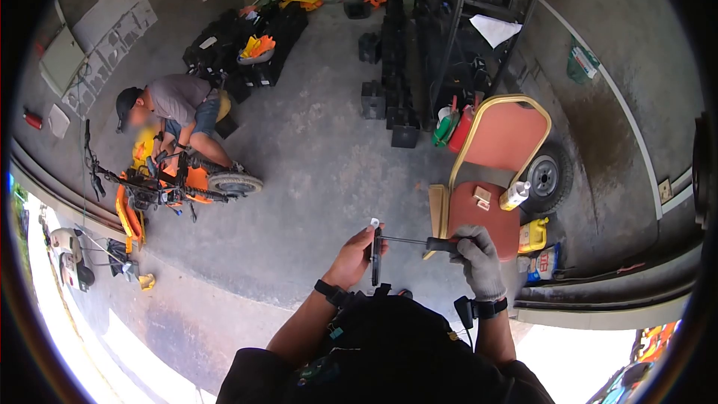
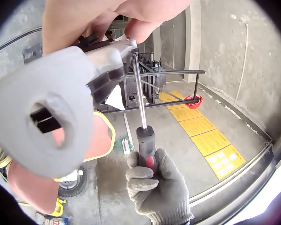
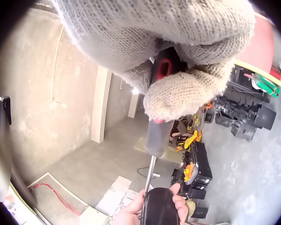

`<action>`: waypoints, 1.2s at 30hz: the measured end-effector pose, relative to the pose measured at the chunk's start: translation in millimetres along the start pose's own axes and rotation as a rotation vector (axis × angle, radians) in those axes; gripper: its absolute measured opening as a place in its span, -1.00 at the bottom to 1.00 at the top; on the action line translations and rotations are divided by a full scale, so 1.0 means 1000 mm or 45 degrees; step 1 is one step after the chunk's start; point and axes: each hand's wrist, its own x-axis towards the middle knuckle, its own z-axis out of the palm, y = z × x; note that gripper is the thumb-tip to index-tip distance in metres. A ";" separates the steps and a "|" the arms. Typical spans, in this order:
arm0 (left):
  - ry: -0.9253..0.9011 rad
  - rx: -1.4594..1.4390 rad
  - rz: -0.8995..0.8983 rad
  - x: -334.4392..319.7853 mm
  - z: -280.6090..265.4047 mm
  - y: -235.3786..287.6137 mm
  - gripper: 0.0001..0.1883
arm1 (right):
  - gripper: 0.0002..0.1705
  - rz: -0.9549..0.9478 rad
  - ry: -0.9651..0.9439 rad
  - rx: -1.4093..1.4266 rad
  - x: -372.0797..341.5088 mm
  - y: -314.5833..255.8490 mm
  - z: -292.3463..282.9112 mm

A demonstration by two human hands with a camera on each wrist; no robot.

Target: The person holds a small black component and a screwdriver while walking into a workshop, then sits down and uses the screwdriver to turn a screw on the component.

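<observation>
My bare left hand [image 1: 350, 260] holds up a narrow black part [image 1: 375, 258] in front of my body. Its grey end piece [image 2: 42, 108], pierced by an oval hole, looms close in the left wrist view. A knitted grey glove covers my right hand [image 1: 482, 262], whose fingers are curled round the black and red handle of a screwdriver [image 2: 146, 140]. The steel shaft runs level from right to left in the head view. Its tip meets the edge of the part, right beside my left fingertips; the tip itself is hidden there.
A red chair [image 1: 482, 213] at right bears a white bottle [image 1: 514, 196] and small boxes [image 1: 482, 196]; a tyre [image 1: 551, 177] lies behind it. At left, a person [image 1: 176, 112] bends over an orange and black motorbike [image 1: 179, 183]. Black boxes [image 1: 374, 99] line the floor ahead.
</observation>
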 end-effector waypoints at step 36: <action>0.007 -0.094 -0.053 0.000 0.004 0.003 -0.55 | -0.67 0.242 -0.090 -0.380 -0.003 -0.015 -0.003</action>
